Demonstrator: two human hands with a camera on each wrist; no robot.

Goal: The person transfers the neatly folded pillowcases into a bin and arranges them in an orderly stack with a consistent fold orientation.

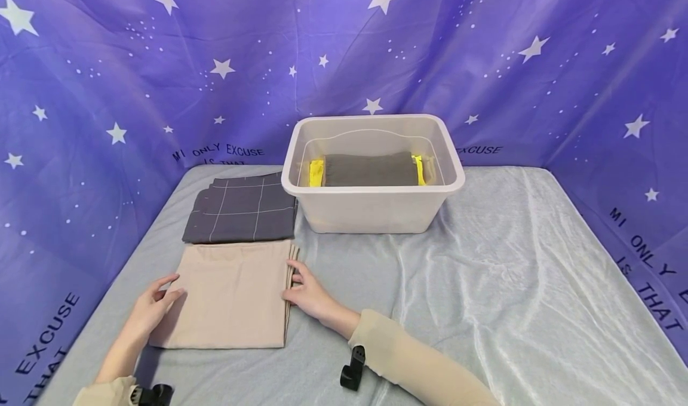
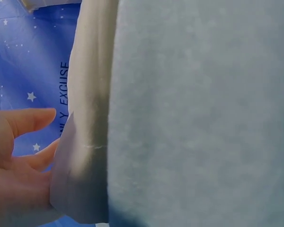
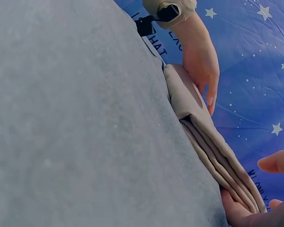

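Resting at the left edge of one folded beige cloth (image 1: 231, 295), my left hand (image 1: 147, 310) is lying with thumb and fingers apart, pinching nothing that I can see. The cloth is lying flat between my hands on the grey table cover (image 1: 484, 286). At its right edge, my right hand (image 1: 310, 295) is also lying parted: in the right wrist view, a finger is sitting under the layers while the thumb is standing clear above them.

I am, as I judge it, squaring up or taking hold of this cloth; the next move is probably calling for both thumbs pressing down evenly, keeping the layers together.

Counting left to right: two hands are flanking one beige cloth; one dark checked cloth (image 1: 236, 215) is lying just behind it; one pale plastic tub (image 1: 371, 212) is standing farther right. Inside, one dark grey bundle (image 1: 371, 170) is showing, with two yellow patches (image 1: 317, 173), one at each end; whether they are belonging to one packet or two, I cannot tell.
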